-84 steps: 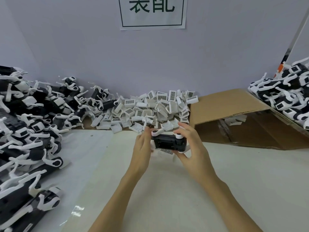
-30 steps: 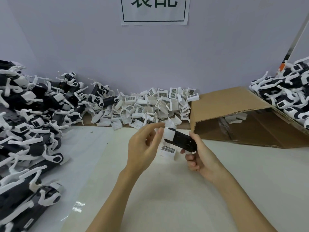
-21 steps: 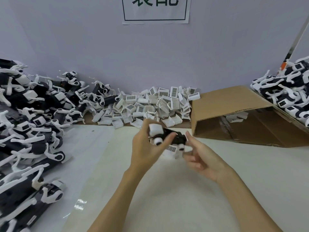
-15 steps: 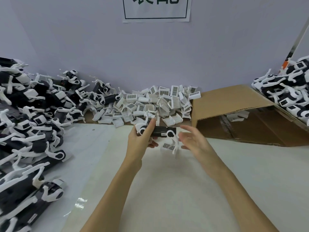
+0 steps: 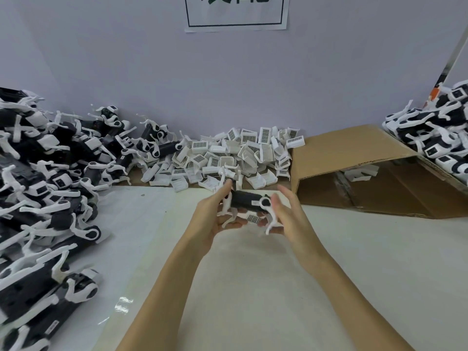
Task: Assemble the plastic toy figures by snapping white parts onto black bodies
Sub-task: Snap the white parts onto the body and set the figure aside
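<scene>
Counter (image 5: 354, 274), pale and wide, carries the whole scene beneath a lilac wall (image 5: 152, 72) bearing a printed paper sign (image 5: 235, 13) at the top edge of view. A sprawling heap of black-and-white toy figures (image 5: 43, 178) covers the counter's left edge, running from the near corner back to the wall. An open cardboard box (image 5: 354, 153) lies on its side toward the far right corner, with a few white pieces visible inside, and a second stack of figures (image 5: 435, 138) rises along the right edge behind it. Between the left heap and the box, against the counter's far edge, sits a mound of loose white parts (image 5: 235, 155), many showing barcode-like labels. Two bare forearms reach in from the near edge to the counter's middle. The left hand (image 5: 215, 216) grasps one end of a black body (image 5: 247, 200), its fingers curled beneath and its thumb on top. The right hand (image 5: 291, 214) has its fingers nearly straight, lying against the body's other end beside a white leg piece (image 5: 269, 214) already fitted there; its grip is released rather than clenched. The body is held level above the counter, just in front of the white parts, with a small labelled white part (image 5: 254, 219) showing under it.
</scene>
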{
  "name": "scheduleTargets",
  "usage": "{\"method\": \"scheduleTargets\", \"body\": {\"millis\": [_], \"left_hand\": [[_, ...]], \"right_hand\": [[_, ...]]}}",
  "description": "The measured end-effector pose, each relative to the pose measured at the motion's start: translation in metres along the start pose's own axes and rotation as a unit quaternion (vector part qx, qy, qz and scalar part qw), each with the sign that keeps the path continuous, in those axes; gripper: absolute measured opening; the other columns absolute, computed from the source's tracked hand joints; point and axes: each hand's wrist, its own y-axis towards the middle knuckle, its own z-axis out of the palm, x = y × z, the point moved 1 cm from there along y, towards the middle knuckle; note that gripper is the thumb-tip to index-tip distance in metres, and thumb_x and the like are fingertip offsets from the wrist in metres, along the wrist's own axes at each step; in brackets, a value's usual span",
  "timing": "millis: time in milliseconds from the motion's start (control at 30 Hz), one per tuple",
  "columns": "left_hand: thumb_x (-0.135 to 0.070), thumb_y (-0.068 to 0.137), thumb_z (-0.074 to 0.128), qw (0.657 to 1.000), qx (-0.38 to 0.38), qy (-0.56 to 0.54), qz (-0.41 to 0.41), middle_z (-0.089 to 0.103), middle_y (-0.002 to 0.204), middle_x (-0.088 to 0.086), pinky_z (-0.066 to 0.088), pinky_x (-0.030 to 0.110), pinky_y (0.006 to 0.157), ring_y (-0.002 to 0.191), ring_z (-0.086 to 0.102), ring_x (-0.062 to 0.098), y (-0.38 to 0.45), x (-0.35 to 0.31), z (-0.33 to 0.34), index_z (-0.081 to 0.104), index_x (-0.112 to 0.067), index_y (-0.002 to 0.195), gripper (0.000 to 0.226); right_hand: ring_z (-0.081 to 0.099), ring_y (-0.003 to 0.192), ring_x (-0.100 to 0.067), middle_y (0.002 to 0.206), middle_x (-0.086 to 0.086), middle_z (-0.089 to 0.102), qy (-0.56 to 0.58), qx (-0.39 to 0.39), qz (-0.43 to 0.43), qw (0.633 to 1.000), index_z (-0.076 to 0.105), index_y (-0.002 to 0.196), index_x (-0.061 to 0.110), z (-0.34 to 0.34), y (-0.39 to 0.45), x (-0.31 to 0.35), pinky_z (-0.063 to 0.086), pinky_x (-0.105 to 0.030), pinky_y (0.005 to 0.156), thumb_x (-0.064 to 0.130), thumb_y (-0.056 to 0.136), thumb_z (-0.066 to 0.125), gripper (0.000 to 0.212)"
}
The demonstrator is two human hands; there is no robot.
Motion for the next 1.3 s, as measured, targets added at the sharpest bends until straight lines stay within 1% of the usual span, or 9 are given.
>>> {"method": "scheduleTargets", "body": {"millis": [100,200,333,467,633,800,967,1167,1300], "left_hand": [[-0.064,0.096,0.067,0.992,-0.075,-0.098,0.028,0.081,0.104,0.019,0.065,0.037,0.071,0.086,0.08,0.034,0.002,-0.002,-0.007,0.075,-0.011,0.12,0.058],[-0.063,0.097,0.067,0.983,-0.115,-0.138,0.03,0.081,0.106,0.018,0.067,0.038,0.071,0.103,0.077,0.042,0.003,0.0,-0.012,0.069,-0.015,0.127,0.056],[-0.059,0.098,0.068,0.983,-0.126,-0.134,0.016,0.081,0.088,0.016,0.067,0.038,0.068,0.081,0.08,0.035,0.006,0.005,-0.014,0.065,-0.017,0.109,0.043],[-0.055,0.1,0.066,0.986,-0.125,-0.109,0.013,0.081,0.089,0.018,0.067,0.038,0.067,0.078,0.08,0.034,0.01,0.01,-0.014,0.066,-0.016,0.106,0.04],[-0.056,0.099,0.067,0.986,-0.124,-0.112,0.005,0.081,0.091,0.018,0.067,0.04,0.07,0.08,0.08,0.037,0.011,0.011,-0.014,0.066,-0.017,0.106,0.039],[-0.056,0.099,0.068,0.988,-0.118,-0.099,0.011,0.082,0.095,0.018,0.067,0.041,0.073,0.077,0.079,0.036,0.011,0.011,-0.013,0.066,-0.019,0.106,0.038],[-0.056,0.1,0.066,0.992,-0.1,-0.072,0.022,0.082,0.096,0.016,0.066,0.041,0.078,0.076,0.078,0.034,0.012,0.01,-0.012,0.075,-0.018,0.109,0.04],[-0.057,0.098,0.068,0.999,-0.034,0.004,0.04,0.075,0.09,0.012,0.065,0.038,0.075,0.08,0.076,0.039,0.01,0.009,-0.005,0.077,-0.01,0.12,0.053],[-0.057,0.097,0.071,0.995,0.016,0.073,0.068,0.08,0.099,0.013,0.065,0.036,0.075,0.081,0.077,0.036,0.006,0.011,0.002,0.073,-0.01,0.119,0.052]], "right_hand": [[0.071,0.1,-0.009,0.114,0.002,0.07,-0.018,-0.043,-0.029,0.999,0.037,0.155,0.031,0.0,0.003,-0.006,0.056,-0.026,0.088,0.06,0.095,0.055,0.069],[0.052,0.129,-0.011,0.139,0.006,0.059,-0.316,-0.047,-0.108,0.941,0.043,0.155,0.026,-0.011,0.005,-0.02,0.043,-0.027,0.106,0.04,0.097,0.071,0.066],[0.042,0.14,-0.019,0.147,0.006,0.055,-0.444,0.022,-0.083,0.892,0.045,0.155,0.026,-0.007,0.007,-0.033,0.031,-0.037,0.115,0.04,0.097,0.071,0.065],[0.059,0.098,-0.009,0.106,0.006,0.064,-0.322,-0.027,-0.102,0.941,0.057,0.137,0.035,-0.005,0.007,-0.031,0.046,-0.029,0.088,0.032,0.099,0.067,0.04],[0.042,0.055,-0.01,0.063,0.006,0.044,-0.254,-0.029,-0.094,0.962,0.051,0.114,0.046,-0.01,0.009,-0.025,0.037,-0.027,0.059,0.031,0.108,0.039,0.02],[0.055,0.064,-0.003,0.068,0.021,0.058,-0.186,-0.029,-0.061,0.98,0.061,0.111,0.044,-0.016,0.014,-0.024,0.044,-0.024,0.064,0.038,0.109,0.047,0.015],[0.064,0.074,-0.012,0.086,0.0,0.071,-0.129,-0.063,-0.032,0.989,0.064,0.118,0.045,-0.028,0.015,-0.024,0.049,-0.022,0.07,0.029,0.089,0.08,0.037],[0.075,0.09,-0.009,0.103,0.004,0.074,-0.008,-0.148,-0.023,0.989,0.064,0.109,0.019,-0.033,0.019,-0.021,0.06,-0.03,0.08,0.028,0.086,0.084,0.031],[0.075,0.089,-0.016,0.096,0.004,0.076,0.027,-0.163,-0.065,0.984,0.068,0.109,0.018,-0.036,0.017,-0.012,0.058,-0.022,0.069,0.025,0.093,0.077,0.019]]}}
